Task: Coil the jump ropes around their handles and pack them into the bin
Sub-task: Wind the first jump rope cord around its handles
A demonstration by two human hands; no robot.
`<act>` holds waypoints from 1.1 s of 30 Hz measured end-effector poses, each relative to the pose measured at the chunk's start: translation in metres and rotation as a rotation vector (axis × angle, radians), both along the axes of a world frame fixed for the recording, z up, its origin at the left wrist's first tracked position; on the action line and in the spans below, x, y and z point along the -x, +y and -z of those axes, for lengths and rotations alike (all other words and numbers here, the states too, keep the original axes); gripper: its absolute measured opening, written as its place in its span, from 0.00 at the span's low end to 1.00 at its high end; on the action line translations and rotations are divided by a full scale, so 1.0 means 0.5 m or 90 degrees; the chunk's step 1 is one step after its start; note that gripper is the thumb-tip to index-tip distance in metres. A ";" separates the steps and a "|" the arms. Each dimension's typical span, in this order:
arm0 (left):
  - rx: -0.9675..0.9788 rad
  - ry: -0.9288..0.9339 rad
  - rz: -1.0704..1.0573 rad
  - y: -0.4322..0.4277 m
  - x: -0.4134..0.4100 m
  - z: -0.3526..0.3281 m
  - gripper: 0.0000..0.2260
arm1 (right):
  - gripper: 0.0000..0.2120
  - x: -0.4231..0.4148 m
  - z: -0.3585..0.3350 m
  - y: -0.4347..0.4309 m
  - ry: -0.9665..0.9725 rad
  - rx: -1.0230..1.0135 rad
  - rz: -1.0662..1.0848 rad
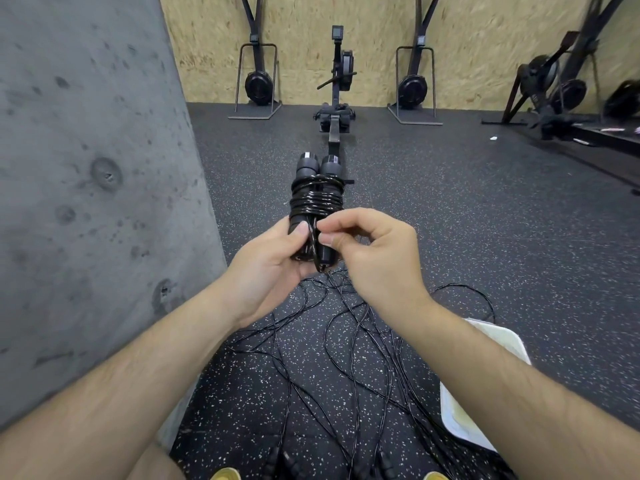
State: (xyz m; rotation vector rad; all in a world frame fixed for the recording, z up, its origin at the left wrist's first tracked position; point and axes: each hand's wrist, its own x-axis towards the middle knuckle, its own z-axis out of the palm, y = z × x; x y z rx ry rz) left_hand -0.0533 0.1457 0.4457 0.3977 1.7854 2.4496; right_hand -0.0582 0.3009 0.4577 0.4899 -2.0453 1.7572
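Forearms (104,393) stretch over tangled loose ropes (329,341) on the speckled floor (450,202), white bin (498,336) at right. Left hand (270,265) grips the paired handles (315,166), cord (317,199) coiled around them; right hand (374,251) pinches its loose end (312,237) against them.

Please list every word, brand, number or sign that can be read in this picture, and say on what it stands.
No text can be read here.
Pale bands on the jump rope handles, gripped by the left hand while the right hand pinches the rope: too blurred to read.
Rowing machine monitor: too small to read.
White bin: no print shows.
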 end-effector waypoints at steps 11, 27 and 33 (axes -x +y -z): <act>0.016 0.035 -0.152 0.004 0.012 -0.001 0.18 | 0.07 -0.022 0.015 -0.020 0.102 -0.064 -0.038; -0.190 -0.108 -0.085 0.002 0.013 -0.008 0.19 | 0.09 0.004 0.029 -0.034 0.190 -0.314 0.092; -0.266 -0.071 -0.009 0.003 0.013 -0.007 0.22 | 0.06 -0.008 0.031 -0.044 0.019 -0.165 0.090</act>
